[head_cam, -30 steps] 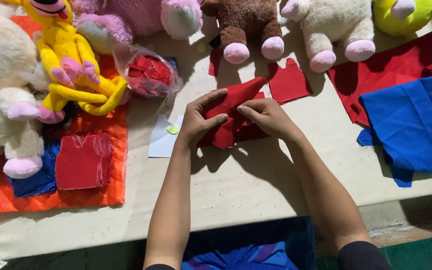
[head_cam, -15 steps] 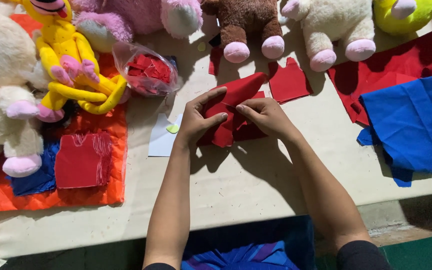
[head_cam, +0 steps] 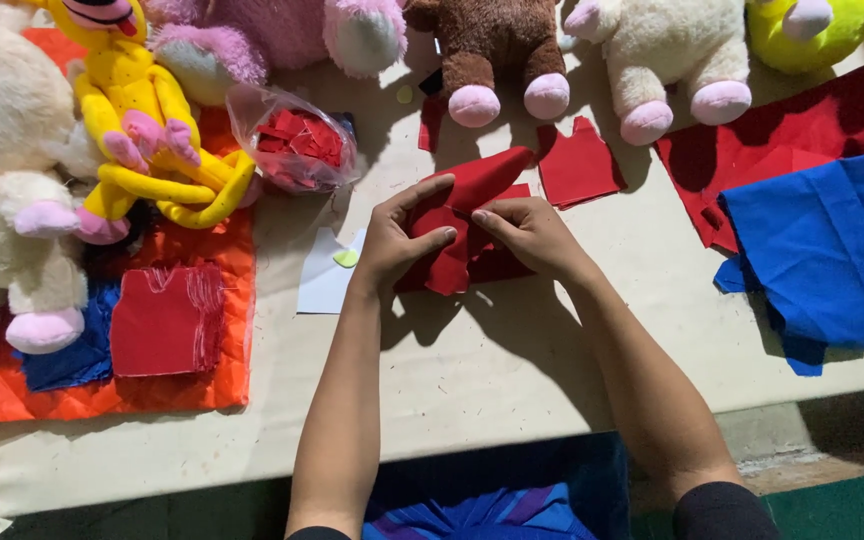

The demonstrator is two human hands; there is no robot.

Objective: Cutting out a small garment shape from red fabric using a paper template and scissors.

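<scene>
The left hand [head_cam: 397, 240] pinches a piece of red felt [head_cam: 462, 225] between thumb and forefinger, closed on its near edge. The right hand [head_cam: 532, 232] presses its bunched fingers [head_cam: 487, 215] down on the same felt from the other side, also closed on it. The felt lies on the surface [head_cam: 472, 360] in the middle, between the two hands, partly folded, with one end sticking up toward the toys.

To fold it well, I judge that the edges should be lined up first, one hand holding the crease flat while the other smooths outward, so the soft cloth does not slip or bunch.

Counted outward from the hands:
- One small cut red piece [head_cam: 577, 165] lies just right of the felt.
- One white paper [head_cam: 327, 285] with a small yellow-green dot lies just left of the left hand.
- One clear bag [head_cam: 292, 150] holds red scraps.
- One red stitched patch [head_cam: 167, 320] lies on an orange quilted mat [head_cam: 102, 395], with blue cloth under it.
- One blue cloth pile [head_cam: 822, 250] lies on more red cloth [head_cam: 782, 140] at the right.
- Along the far edge, six plush toys are at least partly in view: cream at the left, yellow [head_cam: 132, 100], pink, brown [head_cam: 497, 50], cream, and yellow-green in the corner.
</scene>
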